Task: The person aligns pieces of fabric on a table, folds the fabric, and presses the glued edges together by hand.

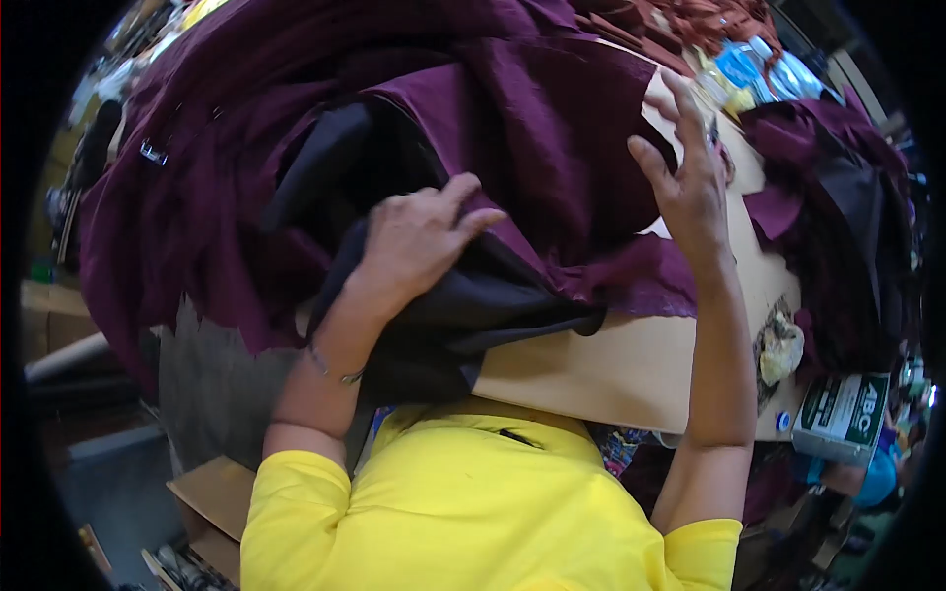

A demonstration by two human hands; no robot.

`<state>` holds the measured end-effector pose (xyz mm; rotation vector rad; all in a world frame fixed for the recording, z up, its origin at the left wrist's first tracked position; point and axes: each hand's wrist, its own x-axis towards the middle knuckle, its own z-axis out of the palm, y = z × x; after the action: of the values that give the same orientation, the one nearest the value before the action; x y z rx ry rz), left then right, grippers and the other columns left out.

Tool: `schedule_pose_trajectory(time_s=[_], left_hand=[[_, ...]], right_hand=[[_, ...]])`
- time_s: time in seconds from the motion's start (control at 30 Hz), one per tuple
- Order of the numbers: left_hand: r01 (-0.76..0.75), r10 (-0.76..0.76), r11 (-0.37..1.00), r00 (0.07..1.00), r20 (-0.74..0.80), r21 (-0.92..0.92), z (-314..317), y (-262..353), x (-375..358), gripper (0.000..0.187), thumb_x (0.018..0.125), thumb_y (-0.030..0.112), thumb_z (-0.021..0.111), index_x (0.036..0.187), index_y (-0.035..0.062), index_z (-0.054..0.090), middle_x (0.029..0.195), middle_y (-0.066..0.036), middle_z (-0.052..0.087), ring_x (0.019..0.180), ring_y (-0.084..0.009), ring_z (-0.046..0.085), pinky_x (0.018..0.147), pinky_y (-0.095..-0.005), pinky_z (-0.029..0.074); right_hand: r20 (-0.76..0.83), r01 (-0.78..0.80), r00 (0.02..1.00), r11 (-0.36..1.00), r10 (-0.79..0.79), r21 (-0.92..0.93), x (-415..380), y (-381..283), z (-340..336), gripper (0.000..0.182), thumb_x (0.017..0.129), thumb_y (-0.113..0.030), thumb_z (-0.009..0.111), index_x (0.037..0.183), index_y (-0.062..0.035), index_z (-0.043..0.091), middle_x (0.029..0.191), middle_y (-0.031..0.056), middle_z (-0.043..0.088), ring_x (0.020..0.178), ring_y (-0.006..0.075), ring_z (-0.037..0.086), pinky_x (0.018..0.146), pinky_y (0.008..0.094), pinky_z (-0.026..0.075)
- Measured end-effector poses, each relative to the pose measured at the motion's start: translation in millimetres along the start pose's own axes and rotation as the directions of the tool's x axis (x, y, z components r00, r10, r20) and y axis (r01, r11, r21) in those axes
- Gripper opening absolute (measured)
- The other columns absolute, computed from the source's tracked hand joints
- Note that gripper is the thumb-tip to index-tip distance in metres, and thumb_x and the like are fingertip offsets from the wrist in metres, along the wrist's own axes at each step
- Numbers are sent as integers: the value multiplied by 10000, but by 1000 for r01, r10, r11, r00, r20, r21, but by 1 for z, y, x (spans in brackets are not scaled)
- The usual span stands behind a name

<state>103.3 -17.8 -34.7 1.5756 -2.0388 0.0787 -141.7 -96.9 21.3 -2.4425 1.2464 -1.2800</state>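
Note:
My left hand (419, 236) is over the black lining cloth (404, 305), close to where it meets the maroon fabric (552, 128). Its thumb and index finger are apart, the other fingers curled, with nothing seen between them. To the right, my right hand (688, 177) is raised with fingers spread and holds nothing. It is beside the right edge of the maroon fabric, above the pale cardboard-like table surface (601, 364). The large maroon piece lies in folds across the work surface and hangs down at the left.
More maroon and black cloth (847, 217) is heaped at the right. A green and white ABC box (843, 419) is at the right table edge, near a small blue cap (783, 422). Plastic bottles (754, 64) and rust-coloured cloth (680, 25) lie at the back. A cardboard box (212, 507) stands lower left.

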Motion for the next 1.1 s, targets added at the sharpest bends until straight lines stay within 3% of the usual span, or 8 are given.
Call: schedule_pose_trajectory(time_s=[0.3,0.53,0.63,0.73,0.83,0.87,0.97,1.1], left_hand=[[-9,66,938,986,151,-346,28,35,-29,183,810,218,633,812,88,504,622,-151,555,592,-317,593,533,-404,474],[-172,189,952,981,44,-254,30,25,-34,185,816,133,580,985,76,534,716,-155,585,685,-319,602,604,-395,494],[-107,138,951,986,89,-289,29,16,-34,211,833,91,508,1042,84,541,838,-169,599,772,-310,597,677,-405,493],[-264,299,929,948,107,-261,1,-21,8,258,851,63,435,1072,113,559,897,-165,611,812,-327,596,702,-403,496],[-247,195,857,968,160,452,-66,-35,75,252,846,71,417,1008,123,602,937,-150,622,811,-377,603,737,-438,487],[-486,572,758,816,-86,436,-84,-57,105,227,827,59,429,939,97,622,860,-135,615,802,-369,603,726,-426,491],[-585,623,776,768,-146,234,-116,-41,155,134,783,31,455,798,61,585,772,-109,566,777,-335,575,668,-401,462],[-666,669,674,734,120,318,-108,-11,175,101,771,24,458,724,51,544,743,-107,529,764,-318,553,660,-379,433]], right_hand=[[228,495,848,869,-479,-14,87,-79,88,598,777,-135,651,1322,-167,406,1212,119,543,1099,302,516,940,413,392],[597,421,780,863,-187,-279,108,-95,152,576,791,-102,543,1338,-180,379,850,131,652,795,328,636,682,434,499],[331,399,911,734,-247,-549,144,-54,124,412,812,-82,512,1216,-34,452,669,134,632,660,285,646,590,392,504],[-284,451,818,864,-501,-227,170,-34,31,494,781,8,535,1261,-41,429,1096,236,555,1050,303,550,898,367,418],[-464,201,843,959,-273,-199,133,-22,-53,568,782,35,557,1312,11,353,1241,245,491,1181,293,473,1010,327,346],[-485,211,817,944,-313,-255,119,-13,-69,557,792,16,555,1310,9,352,1161,228,505,1107,286,499,959,330,366],[-402,19,893,908,-204,-418,34,-34,-103,458,832,-101,560,1247,16,403,755,149,576,771,252,601,708,340,462],[-148,61,987,997,-54,41,-93,-57,-54,566,763,-17,608,1292,-8,409,1093,140,546,782,242,624,708,334,486]])
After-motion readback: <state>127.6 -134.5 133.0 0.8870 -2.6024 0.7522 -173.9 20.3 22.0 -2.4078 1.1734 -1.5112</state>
